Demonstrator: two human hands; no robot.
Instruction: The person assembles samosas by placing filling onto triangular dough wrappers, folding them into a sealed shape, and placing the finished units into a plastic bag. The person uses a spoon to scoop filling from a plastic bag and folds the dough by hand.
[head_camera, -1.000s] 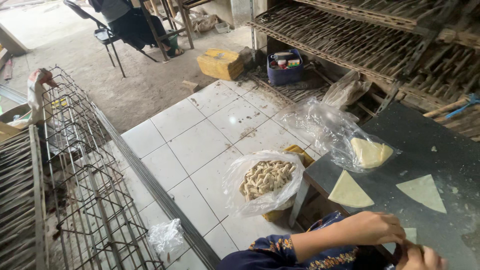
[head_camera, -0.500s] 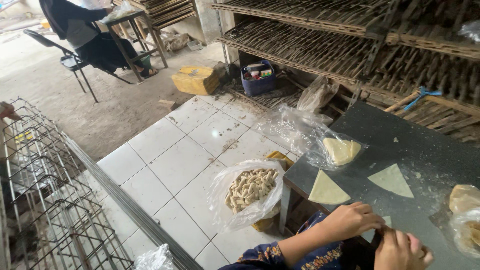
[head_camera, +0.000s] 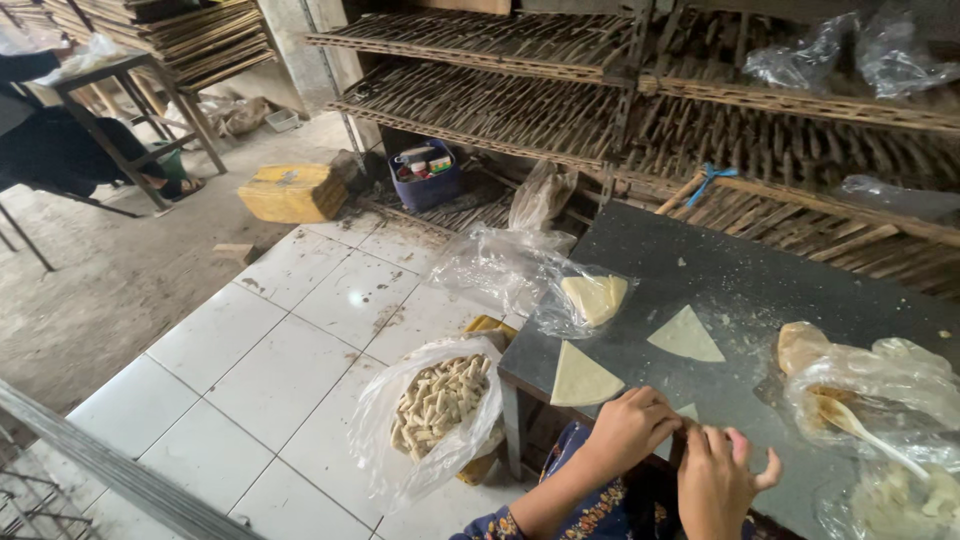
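Two hands meet at the near edge of the dark bench (head_camera: 760, 290). The left hand (head_camera: 630, 430) has its fingers curled and pinching a small piece of dough wrapper (head_camera: 688, 412), which lies between both hands. The right hand (head_camera: 715, 480) touches the same piece, fingers partly spread. Two triangular wrappers (head_camera: 582, 380) lie just beyond. A bag of rolled snacks (head_camera: 438, 402) sits on the tiled floor beside the bench.

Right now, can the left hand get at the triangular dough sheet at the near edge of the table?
Probably yes. The left hand sits just beside that triangular dough sheet on the dark table, with nothing lying between them.
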